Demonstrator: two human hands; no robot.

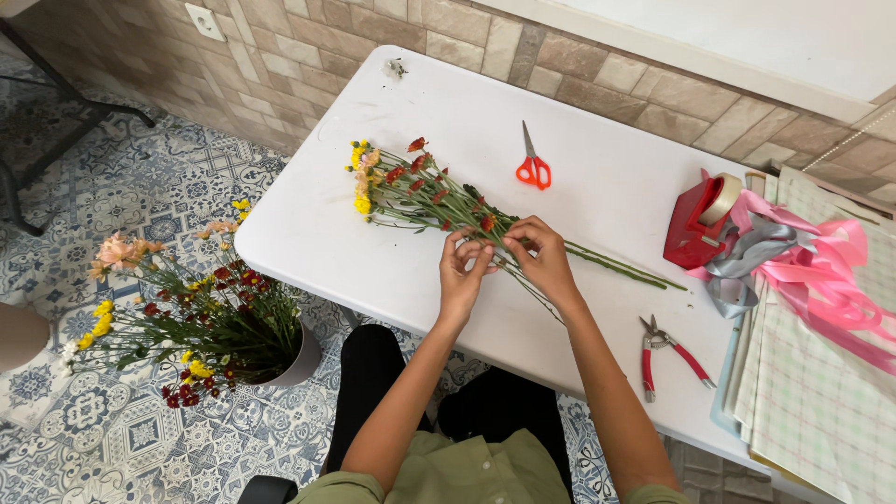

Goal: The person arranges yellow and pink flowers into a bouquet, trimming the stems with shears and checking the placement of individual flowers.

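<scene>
On the white surface [448, 112], near its middle, lies a bunch of flowers [420, 191] with red and yellow heads pointing far and left and long green stems [621, 266] trailing right. Both hands meet over the stems where the bunch narrows. The left hand [464, 271] has its fingers [459, 245] curled close around the stems, and the right hand [541, 257] pinches the same stems just beside it, fingers [519, 233] narrow and bent; the two hands touch.

Farther off, beyond the bunch, rest orange-handled scissors [533, 166]. To the right stands a red tape dispenser [698, 222], and next to it a tangle of pink and grey ribbon [807, 266] spills over sheets of checked wrapping paper [821, 401]. Red-handled pliers [667, 353] lie near the right forearm, close to the near edge.

Left of the surface, on the patterned tile floor [140, 187], a grey pot [301, 359] holds more mixed flowers [177, 308].
</scene>
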